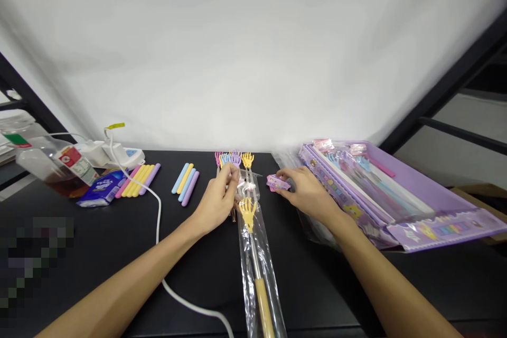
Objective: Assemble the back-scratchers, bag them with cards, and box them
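Note:
A yellow back scratcher (247, 215) with a hand-shaped head and a yellow handle lies in a long clear plastic bag (273, 296), pointing away from me. My left hand (217, 199) is closed in a pinch at the left edge of the bag's upper end. Beyond its fingertips, several hand-shaped scratcher heads (235, 157) in pink, blue, purple and yellow lie together; the left hand partly hides their shafts. To the right, my right hand (304, 190) grips small pink and purple printed cards (276, 182) between thumb and fingers, just above the table.
Pastel handle sleeves lie in two groups (138, 180) (186, 184) on the black table (190, 274). At right stands an open purple box (372, 153) with bagged scratchers. At left are a bottle (59, 161), a blue tissue pack (102, 188) and a white cable (159, 216).

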